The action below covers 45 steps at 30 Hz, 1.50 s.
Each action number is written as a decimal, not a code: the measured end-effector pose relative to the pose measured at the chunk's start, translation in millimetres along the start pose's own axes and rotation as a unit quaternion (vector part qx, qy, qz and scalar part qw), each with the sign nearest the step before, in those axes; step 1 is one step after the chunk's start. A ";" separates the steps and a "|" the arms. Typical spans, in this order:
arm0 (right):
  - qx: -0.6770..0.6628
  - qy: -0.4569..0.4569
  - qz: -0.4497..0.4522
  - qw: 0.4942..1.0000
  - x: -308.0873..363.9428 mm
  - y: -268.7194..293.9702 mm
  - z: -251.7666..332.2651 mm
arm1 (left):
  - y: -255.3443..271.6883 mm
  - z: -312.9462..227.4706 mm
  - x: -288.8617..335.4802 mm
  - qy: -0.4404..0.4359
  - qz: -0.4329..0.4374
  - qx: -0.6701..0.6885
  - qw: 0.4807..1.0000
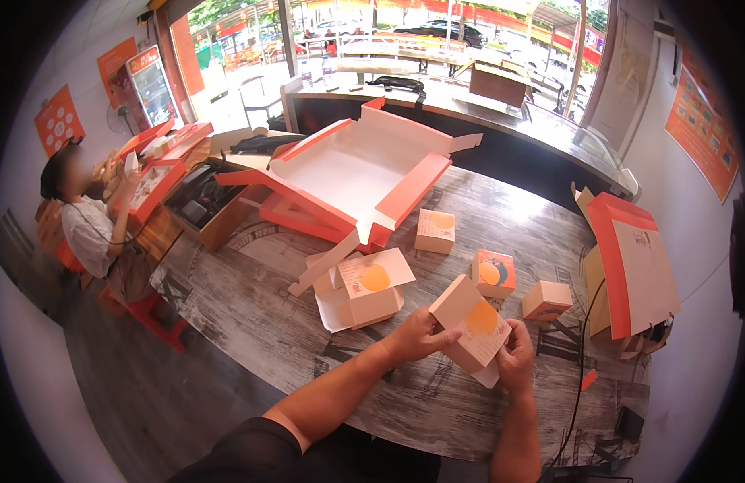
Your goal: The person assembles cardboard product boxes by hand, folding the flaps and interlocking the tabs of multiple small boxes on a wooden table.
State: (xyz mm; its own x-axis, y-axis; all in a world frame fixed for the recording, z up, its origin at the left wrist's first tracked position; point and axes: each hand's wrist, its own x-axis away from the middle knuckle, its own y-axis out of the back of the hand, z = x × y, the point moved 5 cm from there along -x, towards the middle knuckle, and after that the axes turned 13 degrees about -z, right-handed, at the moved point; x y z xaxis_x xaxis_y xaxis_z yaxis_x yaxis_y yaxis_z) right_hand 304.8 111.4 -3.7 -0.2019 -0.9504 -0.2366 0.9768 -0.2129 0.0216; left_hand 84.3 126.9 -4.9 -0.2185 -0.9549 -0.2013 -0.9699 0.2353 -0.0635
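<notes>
Between my two hands, over the near part of the table, is a small cream cardboard box (477, 330) with a yellow-orange round print. Its flap stands up at the far left end and another juts out at the near end. My left hand (421, 336) grips the box's left side, thumb on the printed face. Around the right side close the fingers of my right hand (516, 354). Beyond it stand three small boxes: a cream one (434, 232), an orange-printed one (494, 272) and another cream one (547, 300). Partly folded cartons (366, 283) lie to the left.
A large open red-and-white box (348, 173) takes up the table's far side. At right stands a tall carton with a red-edged cover (633, 270); a black cable (583, 354) runs nearby. A brown box (205, 205) holds dark things. At far left a person (91, 213) sits.
</notes>
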 end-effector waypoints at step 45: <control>0.249 0.156 -0.015 0.956 9.1 -2.7 25.3 | 14.0 -0.6 -7.9 -0.049 -0.158 -0.064 0.984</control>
State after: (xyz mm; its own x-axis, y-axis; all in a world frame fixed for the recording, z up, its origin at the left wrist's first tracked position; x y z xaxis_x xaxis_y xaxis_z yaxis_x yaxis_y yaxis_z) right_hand 298.5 97.6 18.7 -0.1231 -0.8442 -0.5218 0.8002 -0.3954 0.4509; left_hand 72.4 137.7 -3.6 0.1020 -0.9533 -0.2842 -0.9947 -0.1019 -0.0151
